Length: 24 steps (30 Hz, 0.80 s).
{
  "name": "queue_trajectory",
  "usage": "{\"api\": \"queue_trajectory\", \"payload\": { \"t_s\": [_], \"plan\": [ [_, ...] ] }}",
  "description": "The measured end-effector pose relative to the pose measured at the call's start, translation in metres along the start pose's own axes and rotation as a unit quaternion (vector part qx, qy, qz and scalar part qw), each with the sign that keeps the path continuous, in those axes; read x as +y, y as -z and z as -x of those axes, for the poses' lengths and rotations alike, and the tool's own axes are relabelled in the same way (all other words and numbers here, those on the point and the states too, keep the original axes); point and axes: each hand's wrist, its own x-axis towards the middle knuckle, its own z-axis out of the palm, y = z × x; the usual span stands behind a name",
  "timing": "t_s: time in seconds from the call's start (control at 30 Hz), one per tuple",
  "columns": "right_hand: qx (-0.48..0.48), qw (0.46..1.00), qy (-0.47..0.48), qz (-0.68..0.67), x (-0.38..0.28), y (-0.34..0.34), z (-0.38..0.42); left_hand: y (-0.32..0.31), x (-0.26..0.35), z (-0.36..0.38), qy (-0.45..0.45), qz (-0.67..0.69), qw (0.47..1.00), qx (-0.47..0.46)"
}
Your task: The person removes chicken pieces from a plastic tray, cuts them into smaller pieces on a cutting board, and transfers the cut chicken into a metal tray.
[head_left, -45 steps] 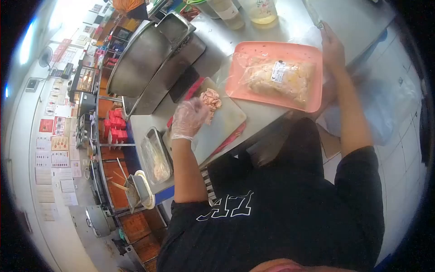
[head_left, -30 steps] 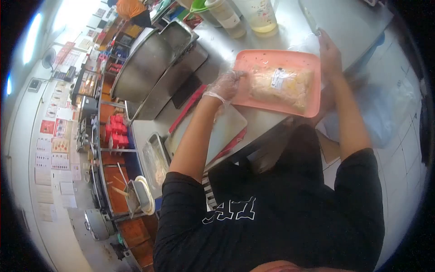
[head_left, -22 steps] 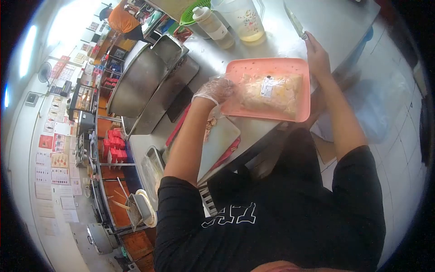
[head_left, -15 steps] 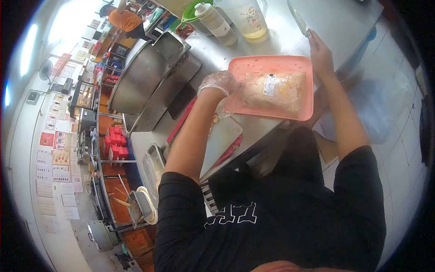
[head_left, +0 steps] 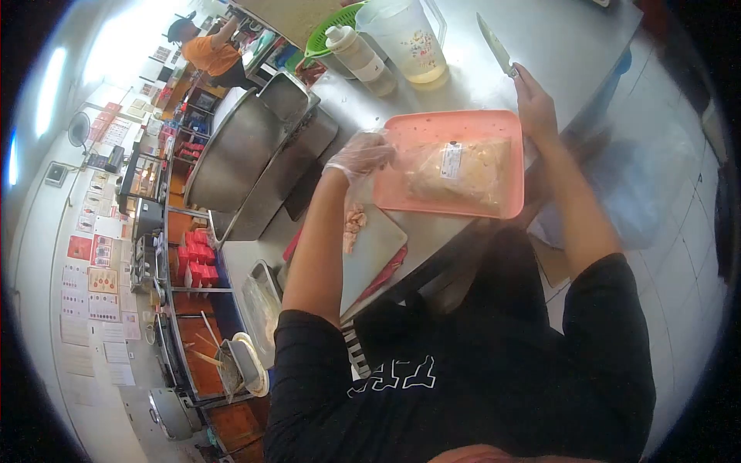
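Note:
A clear plastic bag of pale raw meat (head_left: 475,174) with a white label lies in a pink tray (head_left: 448,204). My left hand (head_left: 361,153), in a clear plastic glove, is closed at the tray's left side on the loose end of the bag. Its fingertips are partly hidden. Bare, my right hand (head_left: 535,104) grips a knife (head_left: 495,44) by the handle beyond the tray's right corner. The blade points up and away, apart from the bag. Below my left hand, small meat pieces (head_left: 353,228) sit on a white cutting board (head_left: 376,251).
Behind the tray stand a clear measuring jug (head_left: 424,75) with yellowish liquid, a white-capped bottle (head_left: 363,62) and a green basket (head_left: 318,38). Large metal basins (head_left: 239,150) are at left. A person in an orange shirt (head_left: 210,55) works farther back. A clear container (head_left: 261,309) lies near my left elbow.
My left hand has drawn slightly left, off the meat, with the bag's end. The meat pieces on the board show more now. The knife stays in my right hand; the view has shifted a little.

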Motion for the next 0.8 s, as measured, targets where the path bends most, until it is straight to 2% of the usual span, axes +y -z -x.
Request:
{"api": "queue_trajectory", "payload": {
  "t_s": [0.03,0.07,0.13,0.17,0.23,0.27,0.3,0.33,0.37,0.4,0.47,0.5,0.53,0.6,0.63,0.67,0.73,0.8],
  "plan": [
    [0.000,1.000,-0.005,-0.004,0.000,0.000,0.000,0.008,0.016,0.018,0.033,0.170,0.984,0.037],
    [0.000,1.000,-0.009,-0.009,-0.001,0.000,0.000,0.012,0.020,0.027,0.032,0.168,0.984,0.040],
    [0.005,1.000,0.002,-0.012,-0.001,-0.001,0.001,0.019,0.032,0.044,-0.070,0.303,0.937,0.160],
    [0.009,1.000,0.012,-0.014,-0.001,-0.001,0.001,0.021,0.043,0.059,-0.071,0.304,0.936,0.162],
    [0.007,1.000,0.009,-0.011,0.000,0.000,0.001,0.028,0.083,0.097,-0.009,0.463,0.842,0.277],
    [0.006,1.000,0.004,-0.008,0.000,-0.001,0.001,0.025,0.079,0.107,-0.008,0.464,0.839,0.283],
    [0.000,1.000,0.009,-0.010,-0.001,0.000,0.000,0.023,0.068,0.117,-0.053,0.465,0.837,0.282],
    [-0.016,0.999,-0.025,-0.012,-0.002,0.001,0.000,0.022,0.053,0.126,-0.096,0.465,0.833,0.283],
    [-0.034,0.998,-0.060,-0.013,-0.003,0.002,0.000,0.021,0.026,0.132,-0.142,0.407,0.865,0.256],
    [-0.023,0.999,-0.029,-0.003,0.002,0.000,0.000,0.014,0.005,0.145,-0.135,0.411,0.861,0.266],
    [-0.008,0.998,0.052,0.041,0.014,-0.003,-0.002,-0.010,-0.025,0.180,-0.073,0.499,0.827,0.250],
    [-0.049,0.998,-0.008,0.033,0.002,0.003,-0.001,-0.015,-0.022,0.201,-0.066,0.475,0.834,0.272],
    [-0.045,0.998,0.013,0.037,0.016,0.000,-0.002,-0.021,-0.021,0.219,-0.053,0.481,0.828,0.283],
    [-0.075,0.983,0.031,0.162,0.037,-0.002,-0.009,-0.033,-0.020,0.254,0.068,0.502,0.790,0.346],
    [-0.077,0.988,0.062,0.122,0.040,-0.001,-0.010,-0.037,-0.023,0.269,0.117,0.494,0.790,0.345],
    [-0.078,0.990,0.091,0.081,0.043,0.000,-0.010,-0.041,-0.026,0.280,0.126,0.499,0.780,0.357],
    [-0.071,0.989,0.093,0.091,0.046,-0.003,-0.013,-0.044,-0.024,0.299,0.155,0.401,0.818,0.382],
    [-0.057,0.988,0.096,0.102,0.036,-0.001,-0.010,-0.055,-0.016,0.312,0.170,0.369,0.805,0.433]
  ]
}}
